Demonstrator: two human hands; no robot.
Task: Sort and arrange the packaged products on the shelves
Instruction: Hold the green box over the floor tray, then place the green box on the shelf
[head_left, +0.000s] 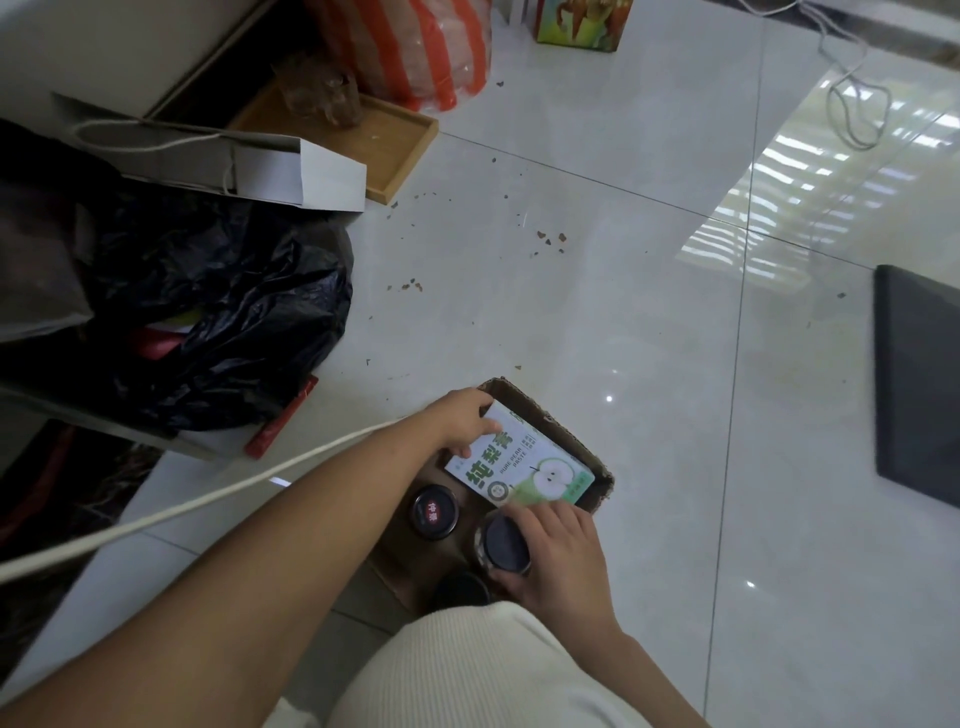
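A brown cardboard box sits open on the white tiled floor. Inside it lies a white and green pear paste carton, tilted. My left hand grips the carton's far left corner. My right hand touches the carton's near edge with its fingertips while its thumb and fingers curl round a dark-lidded jar. A second jar with a red label on its lid stands to the left in the box. A third dark lid shows at the box's near end, partly hidden by my cream garment.
A black plastic bag and a white paper bag lie at the left. A wooden tray with glasses and an orange striped bag are farther back. A dark mat lies at the right. A white cord crosses my left arm.
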